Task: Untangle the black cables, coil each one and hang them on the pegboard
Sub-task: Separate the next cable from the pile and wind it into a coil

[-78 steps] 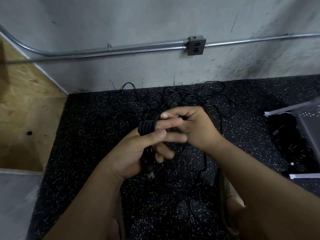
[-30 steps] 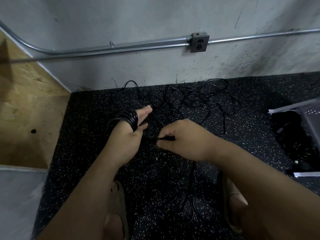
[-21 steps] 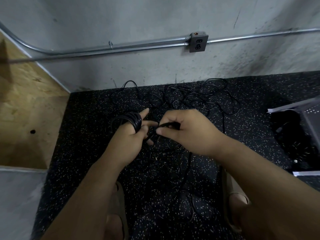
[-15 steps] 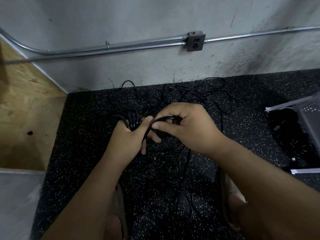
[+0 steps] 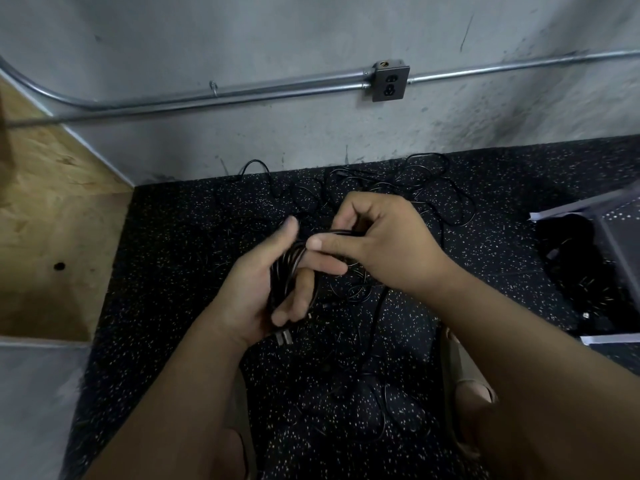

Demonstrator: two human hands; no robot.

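Observation:
My left hand (image 5: 256, 292) holds a coil of black cable (image 5: 289, 271) wound across its palm, fingers curled round the loops, with the plug (image 5: 283, 336) sticking out below. Just right of it, my right hand (image 5: 381, 244) pinches the free run of the same cable (image 5: 341, 233) between thumb and fingers. That run drops from the right hand down to the floor (image 5: 375, 320). A tangle of thin black cables (image 5: 398, 188) lies on the speckled black mat behind both hands. The pegboard (image 5: 620, 237) lies at the right edge, only partly in view.
The speckled black mat (image 5: 166, 271) meets a grey concrete wall with a metal conduit (image 5: 242, 93) and an outlet box (image 5: 390, 81). A plywood panel (image 5: 45, 220) stands at the left. My sandalled feet (image 5: 465, 386) rest on the mat below the hands.
My left hand has turned palm-up and dropped slightly, so the coil and its plug now show. The right hand has carried the cable over the left hand's fingers, adding another turn.

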